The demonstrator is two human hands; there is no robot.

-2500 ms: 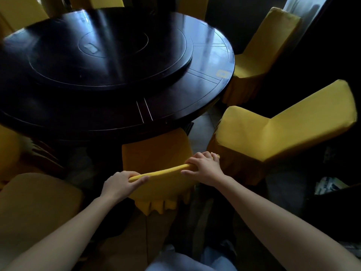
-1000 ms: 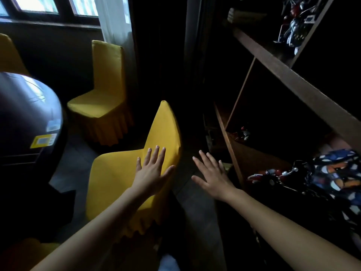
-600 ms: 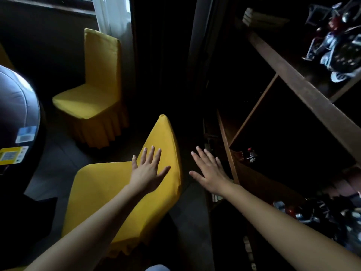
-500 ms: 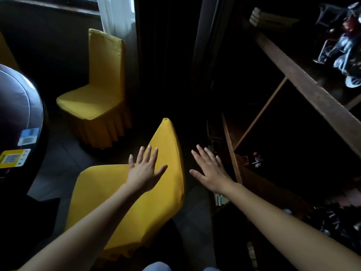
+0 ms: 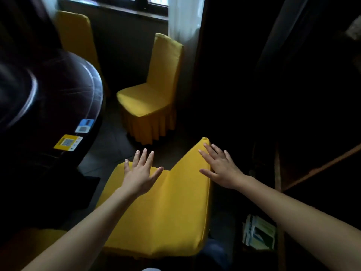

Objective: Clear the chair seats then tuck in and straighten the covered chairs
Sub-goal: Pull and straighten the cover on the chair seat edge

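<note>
Splaying left hand (image 5: 139, 178), right hand (image 5: 221, 169) | chair (image 5: 166, 216) smooth yellow fabric (sharp-cornered)

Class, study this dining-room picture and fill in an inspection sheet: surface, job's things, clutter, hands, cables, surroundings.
Surface: dark round table, glossy; yellow sticker and blue sticker near its edge.
Job's things: nearest covered chair, seat bare, not tucked under the table; second chair by the white curtain, seat bare, also standing off the table; third chair beyond the table.
Clutter: printed papers low at the right.
Hands: left hand open over the nearest seat; right hand open at its backrest top; contact unclear.
Cables: nothing seen.
Surroundings: window sill, dark shelving at the right.
</note>
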